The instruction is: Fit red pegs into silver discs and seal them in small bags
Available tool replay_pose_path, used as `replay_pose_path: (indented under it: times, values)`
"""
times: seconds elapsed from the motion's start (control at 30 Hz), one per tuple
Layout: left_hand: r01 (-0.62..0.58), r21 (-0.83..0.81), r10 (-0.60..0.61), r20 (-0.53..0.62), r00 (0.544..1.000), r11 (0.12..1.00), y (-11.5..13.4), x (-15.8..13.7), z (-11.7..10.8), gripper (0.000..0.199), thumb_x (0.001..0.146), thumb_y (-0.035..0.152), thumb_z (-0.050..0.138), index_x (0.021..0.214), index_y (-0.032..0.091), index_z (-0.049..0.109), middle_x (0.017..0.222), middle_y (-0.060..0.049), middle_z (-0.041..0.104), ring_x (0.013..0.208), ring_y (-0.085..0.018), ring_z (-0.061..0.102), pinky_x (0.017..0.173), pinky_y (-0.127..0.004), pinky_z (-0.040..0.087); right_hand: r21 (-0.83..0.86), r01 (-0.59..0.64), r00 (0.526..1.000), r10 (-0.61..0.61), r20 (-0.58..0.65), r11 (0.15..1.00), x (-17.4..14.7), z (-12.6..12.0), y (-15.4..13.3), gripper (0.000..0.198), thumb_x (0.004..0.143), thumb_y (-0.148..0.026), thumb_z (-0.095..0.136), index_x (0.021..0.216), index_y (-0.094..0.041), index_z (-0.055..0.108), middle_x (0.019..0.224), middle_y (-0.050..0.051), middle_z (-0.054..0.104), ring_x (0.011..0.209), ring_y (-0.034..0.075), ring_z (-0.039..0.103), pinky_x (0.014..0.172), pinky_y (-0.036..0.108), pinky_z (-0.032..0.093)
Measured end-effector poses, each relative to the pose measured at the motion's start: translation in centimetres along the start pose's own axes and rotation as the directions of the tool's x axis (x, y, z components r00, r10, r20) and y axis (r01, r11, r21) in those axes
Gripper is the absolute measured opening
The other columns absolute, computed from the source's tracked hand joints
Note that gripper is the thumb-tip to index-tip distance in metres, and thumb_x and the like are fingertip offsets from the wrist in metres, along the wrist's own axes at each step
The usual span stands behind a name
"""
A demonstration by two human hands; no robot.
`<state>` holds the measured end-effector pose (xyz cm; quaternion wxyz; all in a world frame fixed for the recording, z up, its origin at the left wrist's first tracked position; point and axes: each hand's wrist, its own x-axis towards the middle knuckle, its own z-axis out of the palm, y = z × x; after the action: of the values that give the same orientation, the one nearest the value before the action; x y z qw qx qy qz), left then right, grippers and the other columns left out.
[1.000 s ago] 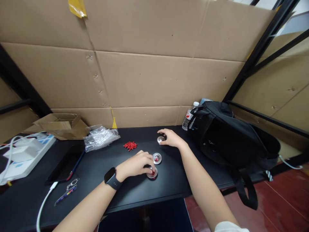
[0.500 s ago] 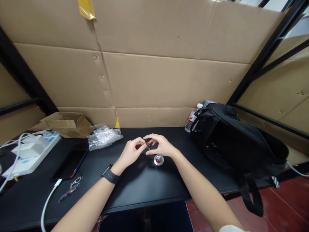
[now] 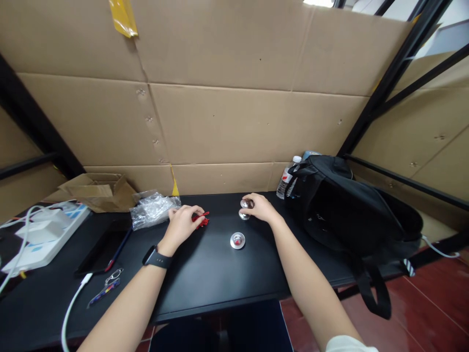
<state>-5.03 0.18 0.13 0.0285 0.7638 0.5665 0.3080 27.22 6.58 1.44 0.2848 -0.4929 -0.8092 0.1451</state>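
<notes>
A black surface (image 3: 227,278) is backed by plain tan cardboard (image 3: 220,122) along its far edge. Bright red pieces (image 3: 204,222) are seen toward that edge, and a silver disc (image 3: 238,240) is marked red at its centre. Toward the far left corner, a white power strip (image 3: 44,254) is patched with blue; at the right edge, a black backpack (image 3: 340,200) is seen.

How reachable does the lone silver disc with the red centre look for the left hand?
Probably yes: nothing visible stands between the left hand, at the red strands, and the silver disc.

Black wristwatch (image 3: 157,257) on left; white sleeve (image 3: 348,344) on right.
</notes>
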Motion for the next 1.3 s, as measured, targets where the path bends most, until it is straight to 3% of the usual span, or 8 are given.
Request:
replay_pose_path:
  times: [0.1, 0.2, 0.37, 0.5, 0.67, 0.93, 1.1, 1.3]
  values:
    - [-0.036, 0.054, 0.033, 0.047, 0.998, 0.998, -0.3, -0.2, 0.3, 0.012, 0.091, 0.034, 0.062, 0.092, 0.026, 0.071, 0.098, -0.004, 0.075, 0.097, -0.027, 0.062, 0.089, -0.041, 0.032, 0.008, -0.016, 0.996, 0.016, 0.093, 1.0, 0.1, 0.2, 1.7, 0.043, 0.068, -0.037, 0.086, 0.106, -0.022, 0.072, 0.098, 0.005, 0.066, 0.089, 0.02, 0.062, 0.08, 0.029, 0.047]
    - [-0.153, 0.017, 0.151, 0.093, 0.984, 0.988, 1.4, -0.5, 0.7, 0.016, 0.094, 0.032, 0.057, 0.103, 0.026, 0.07, 0.108, -0.005, 0.073, 0.102, -0.026, 0.06, 0.089, -0.039, 0.034, 0.013, -0.004, 0.986, 0.001, 0.164, 1.0, 0.3, 1.1, 2.3, 0.045, 0.066, -0.033, 0.087, 0.107, -0.02, 0.073, 0.099, 0.005, 0.061, 0.088, 0.019, 0.061, 0.081, 0.029, 0.046]
    - [-0.438, -0.231, 0.488, 0.253, 0.836, 0.869, 6.4, -1.9, 1.7, 0.024, 0.102, 0.031, 0.047, 0.114, 0.03, 0.067, 0.117, -0.003, 0.069, 0.107, -0.02, 0.06, 0.091, -0.034, 0.038, 0.012, -0.008, 0.978, 0.005, 0.211, 1.0, 0.3, 1.8, 2.3, 0.056, 0.062, -0.04, 0.09, 0.111, -0.019, 0.073, 0.1, 0.006, 0.058, 0.087, 0.019, 0.061, 0.084, 0.032, 0.048]
    - [-0.503, -0.286, 0.574, 0.296, 0.763, 0.816, 8.5, -2.8, 2.8, 0.026, 0.104, 0.03, 0.044, 0.118, 0.031, 0.066, 0.117, -0.002, 0.069, 0.106, -0.018, 0.061, 0.089, -0.032, 0.039, 0.009, 0.02, 0.985, -0.021, 0.172, 1.0, 0.1, 1.3, 1.7, 0.062, 0.061, -0.04, 0.091, 0.117, -0.022, 0.07, 0.109, 0.007, 0.056, 0.101, 0.023, 0.059, 0.095, 0.037, 0.046]
    - [-0.466, -0.227, 0.516, 0.288, 0.807, 0.855, 7.9, -2.8, 3.4, 0.02, 0.102, 0.027, 0.047, 0.104, 0.027, 0.067, 0.103, -0.002, 0.069, 0.094, -0.018, 0.062, 0.084, -0.031, 0.041, 0.012, 0.062, 0.996, -0.062, 0.057, 0.998, 0.0, 0.8, 0.5, 0.049, 0.078, -0.037, 0.079, 0.124, -0.023, 0.065, 0.123, 0.01, 0.053, 0.121, 0.026, 0.051, 0.106, 0.041, 0.04]
    - [-0.36, -0.183, 0.397, 0.238, 0.886, 0.915, 5.6, -2.0, 3.3, 0.018, 0.099, 0.021, 0.049, 0.094, 0.022, 0.066, 0.093, -0.005, 0.064, 0.09, -0.02, 0.06, 0.082, -0.029, 0.046, 0.064, 0.16, 0.98, -0.166, 0.107, 0.985, -0.4, 0.8, -1.6, 0.047, 0.081, -0.029, 0.077, 0.125, -0.026, 0.063, 0.128, 0.009, 0.05, 0.125, 0.025, 0.05, 0.11, 0.041, 0.039]
    - [-0.354, -0.193, 0.393, 0.234, 0.889, 0.915, 5.5, -1.9, 3.4, 0.018, 0.098, 0.02, 0.049, 0.092, 0.022, 0.066, 0.091, -0.005, 0.064, 0.088, -0.02, 0.06, 0.082, -0.03, 0.047, 0.067, 0.202, 0.945, -0.212, 0.249, 0.977, -0.6, 1.1, -2.4, 0.057, 0.071, -0.021, 0.083, 0.124, -0.029, 0.064, 0.125, 0.007, 0.053, 0.121, 0.025, 0.051, 0.108, 0.042, 0.041]
    - [-0.359, -0.211, 0.404, 0.242, 0.882, 0.909, 5.7, -1.8, 3.6, 0.014, 0.097, 0.018, 0.051, 0.092, 0.022, 0.064, 0.093, -0.004, 0.066, 0.088, -0.02, 0.059, 0.083, -0.031, 0.045, 0.063, 0.21, 0.964, -0.217, 0.153, 0.976, -0.7, 1.2, -3.0, 0.055, 0.073, -0.023, 0.082, 0.125, -0.029, 0.064, 0.133, 0.008, 0.047, 0.129, 0.027, 0.044, 0.113, 0.043, 0.037]
